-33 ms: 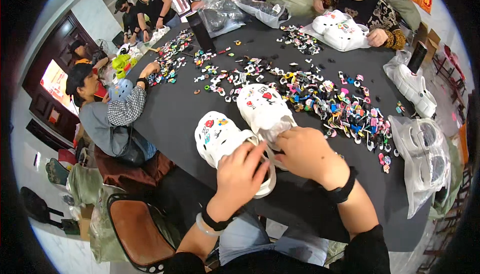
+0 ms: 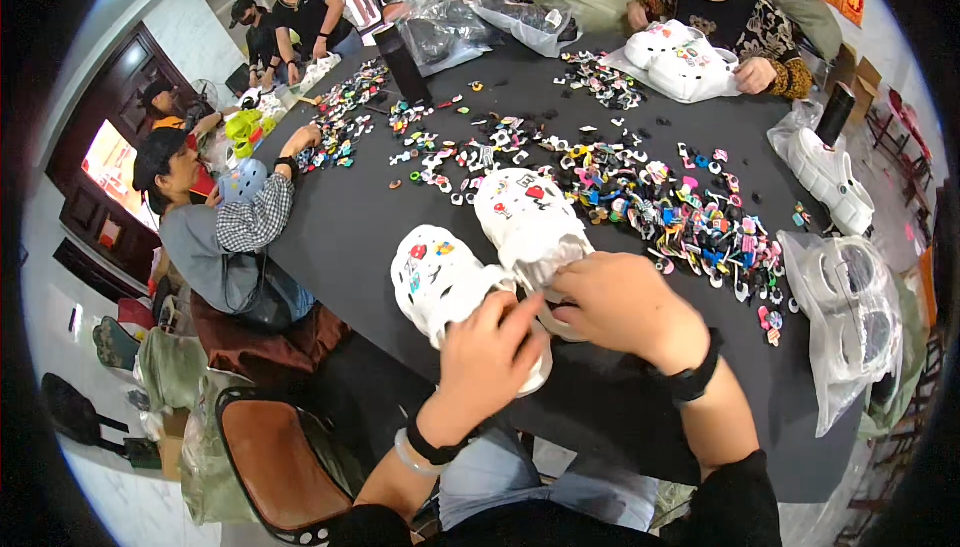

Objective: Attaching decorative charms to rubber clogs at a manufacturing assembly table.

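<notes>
The left white clog [image 2: 437, 285] sits toe-forward on the black table [image 2: 345, 252], the left hand [image 2: 488, 352] over its heel end—fingers bent and partly spread, touching it, though whether they grip I cannot tell. Just beside it stands the right white clog [image 2: 527, 215], the right hand [image 2: 632, 309] at its opening with fingers curled, tips partly hidden, hold unclear. Compared with earlier, the left clog's toe sits slightly lower—and the right hand slightly further right.

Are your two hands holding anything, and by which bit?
The left hand is over the back part of the left white clog, the right hand at the back opening of the right white clog. Whether either grips can't be told.
</notes>
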`<action>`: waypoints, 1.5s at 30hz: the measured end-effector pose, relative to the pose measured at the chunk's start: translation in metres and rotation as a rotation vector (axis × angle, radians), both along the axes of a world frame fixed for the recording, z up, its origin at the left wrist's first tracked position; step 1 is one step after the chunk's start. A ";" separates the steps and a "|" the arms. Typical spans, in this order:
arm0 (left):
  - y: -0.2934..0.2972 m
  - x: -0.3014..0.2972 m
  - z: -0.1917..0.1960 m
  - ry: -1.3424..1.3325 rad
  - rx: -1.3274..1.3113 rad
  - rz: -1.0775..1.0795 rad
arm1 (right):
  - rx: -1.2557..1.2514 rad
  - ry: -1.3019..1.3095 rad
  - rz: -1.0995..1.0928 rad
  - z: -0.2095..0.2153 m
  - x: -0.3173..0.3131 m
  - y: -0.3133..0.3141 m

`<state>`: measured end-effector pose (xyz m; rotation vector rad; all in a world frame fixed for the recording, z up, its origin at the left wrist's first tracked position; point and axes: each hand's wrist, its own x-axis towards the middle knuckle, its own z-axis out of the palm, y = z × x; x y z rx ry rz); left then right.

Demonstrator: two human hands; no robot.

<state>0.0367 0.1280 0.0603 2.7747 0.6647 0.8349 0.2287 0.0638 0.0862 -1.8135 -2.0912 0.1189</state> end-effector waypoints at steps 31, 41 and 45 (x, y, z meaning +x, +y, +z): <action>0.076 -0.129 0.018 0.349 -0.235 -0.026 | -0.577 0.422 0.665 -0.010 -0.040 -0.004; 0.056 -0.107 -0.014 0.097 -0.553 0.088 | -0.596 0.222 0.605 -0.033 -0.067 -0.019; 0.069 -0.108 -0.022 0.063 -0.553 -0.060 | -0.640 0.148 0.562 -0.029 -0.072 -0.026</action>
